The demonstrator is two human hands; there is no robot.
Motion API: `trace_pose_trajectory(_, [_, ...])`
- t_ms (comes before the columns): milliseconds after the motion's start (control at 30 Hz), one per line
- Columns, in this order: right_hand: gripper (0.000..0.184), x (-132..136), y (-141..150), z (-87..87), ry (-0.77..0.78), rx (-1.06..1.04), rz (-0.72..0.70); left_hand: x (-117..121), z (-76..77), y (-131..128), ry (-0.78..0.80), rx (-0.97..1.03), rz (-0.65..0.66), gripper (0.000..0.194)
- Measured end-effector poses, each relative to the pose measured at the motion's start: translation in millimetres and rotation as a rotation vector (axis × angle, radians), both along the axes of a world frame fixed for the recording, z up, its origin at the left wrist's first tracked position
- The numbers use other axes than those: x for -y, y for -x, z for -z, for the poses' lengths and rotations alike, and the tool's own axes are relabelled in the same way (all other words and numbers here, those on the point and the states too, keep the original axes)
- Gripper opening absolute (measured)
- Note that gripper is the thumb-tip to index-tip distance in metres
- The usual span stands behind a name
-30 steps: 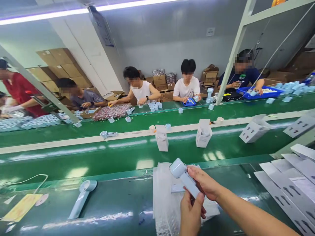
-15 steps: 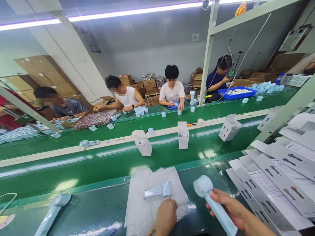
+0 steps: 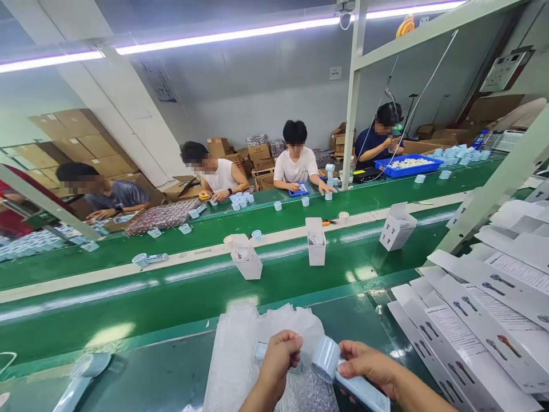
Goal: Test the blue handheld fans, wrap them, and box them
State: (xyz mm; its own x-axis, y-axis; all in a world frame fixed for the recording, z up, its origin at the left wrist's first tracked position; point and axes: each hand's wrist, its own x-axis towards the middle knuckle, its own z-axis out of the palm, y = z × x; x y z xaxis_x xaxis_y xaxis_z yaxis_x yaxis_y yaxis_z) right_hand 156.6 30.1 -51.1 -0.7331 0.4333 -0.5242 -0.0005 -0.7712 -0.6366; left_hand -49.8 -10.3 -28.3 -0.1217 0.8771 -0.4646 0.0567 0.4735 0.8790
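In my right hand (image 3: 364, 363) is a light-blue handheld shower head (image 3: 326, 359), gripped by its handle with the round head pointing left. My left hand (image 3: 278, 360) is closed in a pinch just left of that head; what its fingertips hold, if anything, I cannot make out. Beneath both hands lies a stack of clear bubble-wrap bags (image 3: 231, 343). Another light-blue piece (image 3: 259, 350) rests on the stack, mostly covered by my left hand. A further shower head (image 3: 88, 369) lies on the bench at the lower left.
Flattened printed cartons (image 3: 463, 326) are piled at the right. On the green conveyor (image 3: 171, 297) stand open white boxes (image 3: 315, 246), with small light-blue parts farther back. Several co-workers sit across the line. A metal post (image 3: 484, 189) rises at the right.
My right hand has brought the shower head left and turned it, over the bags. My left hand has risen slightly and now hides much of the piece on the stack.
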Motion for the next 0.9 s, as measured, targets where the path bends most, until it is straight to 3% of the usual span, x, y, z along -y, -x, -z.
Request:
trace_pose_trajectory(67, [0.042,1,-11,-5.1,-0.023,-0.001,0.004,-5,-10.2,-7,-0.038,0.002,0.019,0.023])
trace_pose_trajectory(133, [0.043,3,-17,-13.1,-0.041,-0.027,0.017,-8,-26.0,-15,-0.138,-0.100,0.132,0.018])
trace_pose_trajectory(267, [0.042,7,-19,-26.5,-0.098,-0.003,0.107,-2,-54.4,-23,-0.503,-0.584,0.541,0.023])
trace_pose_trajectory(367, [0.046,12,-19,-27.7,-0.128,0.023,0.216,5,-55.9,-24,-0.605,-0.884,0.749,0.029])
trace_pose_trajectory(467, [0.061,20,-17,-23.5,-0.145,0.051,0.335,3,-45.0,-29,-0.478,-1.021,0.652,0.028])
trace_pose_trajectory(567, [0.050,28,-12,-19.9,-0.138,0.094,0.446,-4,-34.6,-34,-0.381,-0.949,0.528,0.025])
trace_pose_trajectory(767, [0.043,34,-6,-26.0,-0.005,0.134,0.606,0,-26.6,-42,-0.590,-0.936,0.579,0.026])
trace_pose_trajectory(900, [0.038,37,4,-26.8,-0.085,0.169,0.666,2,-31.0,-58,-0.728,-0.765,0.729,0.019])
